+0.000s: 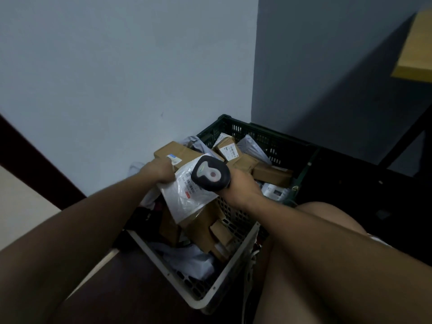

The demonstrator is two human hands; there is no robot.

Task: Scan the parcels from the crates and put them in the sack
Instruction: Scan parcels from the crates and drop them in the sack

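Observation:
My left hand (159,170) grips the upper left corner of a white plastic mailer parcel (187,197) with a printed label, held above the white crate (224,272). My right hand (243,188) holds a black handheld scanner (210,175), whose head sits right over the parcel's label. The white crate holds several brown cardboard boxes and grey bags. Behind it a dark green crate (261,139) holds more boxes and grey mailers. No sack shows in this view.
Blue-grey walls meet in a corner behind the crates. A wooden tabletop (416,47) on a dark frame stands at the upper right. My bare knee (332,220) is to the right of the white crate. Dark floor lies below.

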